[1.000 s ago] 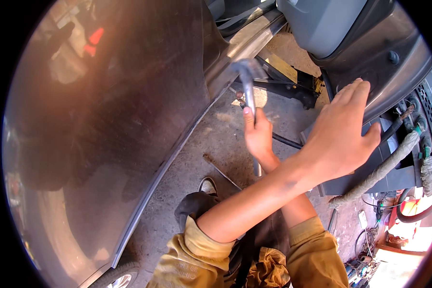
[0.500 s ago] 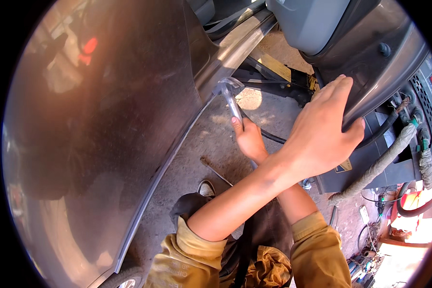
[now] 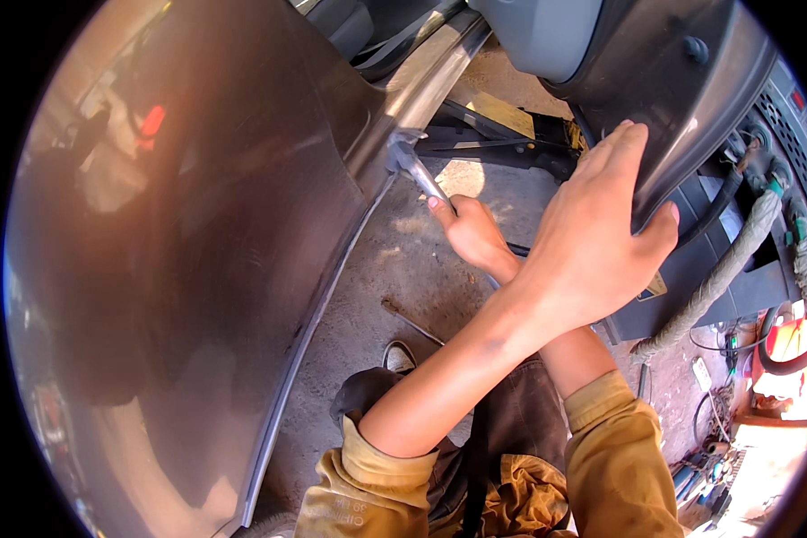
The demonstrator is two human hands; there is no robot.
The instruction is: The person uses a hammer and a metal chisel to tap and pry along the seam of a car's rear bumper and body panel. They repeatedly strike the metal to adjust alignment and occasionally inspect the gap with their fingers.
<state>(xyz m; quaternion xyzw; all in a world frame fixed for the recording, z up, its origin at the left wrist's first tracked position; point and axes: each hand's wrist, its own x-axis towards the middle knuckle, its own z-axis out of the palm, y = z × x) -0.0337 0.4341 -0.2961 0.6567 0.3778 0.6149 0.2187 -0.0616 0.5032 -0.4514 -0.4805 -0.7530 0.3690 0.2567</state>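
We had our forearms crossed in front of us, the left one passing over the right. Our right hand (image 3: 477, 231) gripped the handle of a hammer (image 3: 428, 178), fingers wrapped around it and the thumb lying along it toward the head. The hammer was left of centre, toward the far side, its head at the lower edge of the big brown car panel (image 3: 215, 260), close to where that met the sill (image 3: 426, 76); we could not tell whether metal touched metal.

Our left hand (image 3: 592, 238) was farther right, back upward, the fingers extended close together and the thumb spread away from them. It held nothing that we could see. Its fingertips overlapped the open car door (image 3: 659, 99) on the far right, though we could not tell if they pressed on it.

Between panel and door, a dark metal frame (image 3: 484, 143) with a yellow part sat on the far side. Nearer, a thin metal rod (image 3: 414, 323) lay on the concrete floor (image 3: 359, 296), just beyond our shoe (image 3: 399, 357). To the right stood a grey machine (image 3: 690, 255) with a thick wrapped cable (image 3: 722, 278) hanging from it.
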